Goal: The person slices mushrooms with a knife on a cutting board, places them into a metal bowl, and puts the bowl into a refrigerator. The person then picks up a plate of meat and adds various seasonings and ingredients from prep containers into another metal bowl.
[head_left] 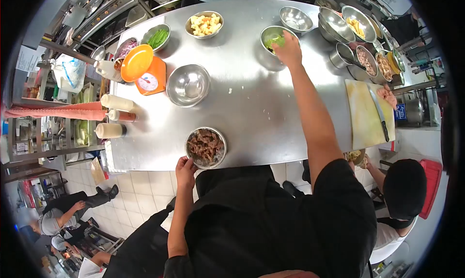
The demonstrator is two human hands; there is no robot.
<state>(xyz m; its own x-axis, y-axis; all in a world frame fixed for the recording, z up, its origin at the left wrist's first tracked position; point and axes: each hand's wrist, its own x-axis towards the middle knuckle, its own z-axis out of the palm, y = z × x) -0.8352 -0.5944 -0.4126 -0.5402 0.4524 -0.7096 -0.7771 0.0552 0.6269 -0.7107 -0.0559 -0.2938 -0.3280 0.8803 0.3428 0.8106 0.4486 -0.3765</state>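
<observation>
At the table's front edge stands a metal bowl of browned meat strips [206,146]. My left hand [185,171] is at its lower left rim, fingers closed and pinching the edge. Stretched far forward, my right hand [289,49] reaches into a steel bowl [264,34] of chopped green leaves [274,40]. Its thumb and fingers close around some of the greens, and the fingertips are partly hidden. Behind that bowl sits another steel bowl [295,19]. An unfilled mixing bowl [188,85] lies left of centre.
At left are an orange scale [150,77] and squeeze bottles [117,102]. Bowls hold yellow chunks [205,25] and green beans [158,38]. A knife [379,114] lies on a cutting board [361,118] at right. A co-worker in a black cap [405,188] is close on the right.
</observation>
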